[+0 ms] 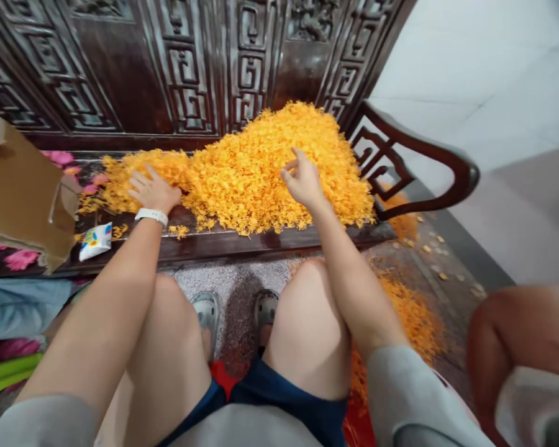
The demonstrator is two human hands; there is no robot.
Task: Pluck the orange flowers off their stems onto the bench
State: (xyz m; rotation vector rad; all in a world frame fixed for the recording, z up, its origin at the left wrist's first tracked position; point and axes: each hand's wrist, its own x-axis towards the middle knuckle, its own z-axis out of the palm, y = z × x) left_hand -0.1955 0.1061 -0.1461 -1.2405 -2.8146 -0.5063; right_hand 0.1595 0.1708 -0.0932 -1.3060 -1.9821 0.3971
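Observation:
A large heap of small, frilly orange-yellow flower pieces (251,174) covers the right part of a dark carved wooden bench (223,247). My left hand (154,189) lies with fingers spread on a lower, looser spread of the same pieces (121,171) to the left. It wears a white wristband (151,216). Over the right side of the heap is my right hand (302,180), its index finger stretched out and the others partly bent. I see nothing held in it. A small white packet with coloured print (95,241) lies left of my left wrist.
A cardboard box (23,186) stands at the bench's left end, with pink flowers (21,259) around it. The bench's curved armrest (451,180) bounds the right. More orange pieces (412,313) lie on the floor. Another person's bent limb (517,335) is at the lower right.

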